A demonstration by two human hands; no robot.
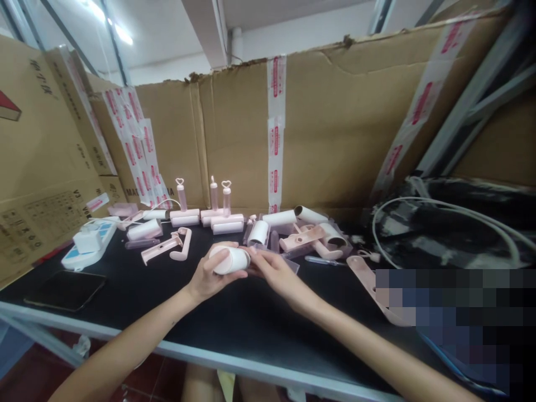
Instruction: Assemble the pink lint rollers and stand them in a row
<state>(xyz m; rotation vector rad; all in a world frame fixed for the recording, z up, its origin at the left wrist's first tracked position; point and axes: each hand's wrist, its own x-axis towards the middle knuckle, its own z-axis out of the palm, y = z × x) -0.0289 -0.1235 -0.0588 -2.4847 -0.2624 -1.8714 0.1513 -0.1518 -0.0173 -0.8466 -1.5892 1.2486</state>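
A short white roll, apparently a lint roller refill, is held above the front part of the black table. My left hand wraps round its left side, thumb across the front. At the right end of the roll, the closed fingertips of my right hand meet its edge; the exact pinch is hidden. Behind my hands lie loose white rolls and a pink plastic holder. Pink handle pieces rest to the left. Further back, pink rollers stand with heart-topped handles upright.
A white-and-blue power strip with a plugged-in charger sits at left, near a dark phone. On the right are a thin pen-like tool, a long pink piece and a looped white cable. Cardboard walls the back.
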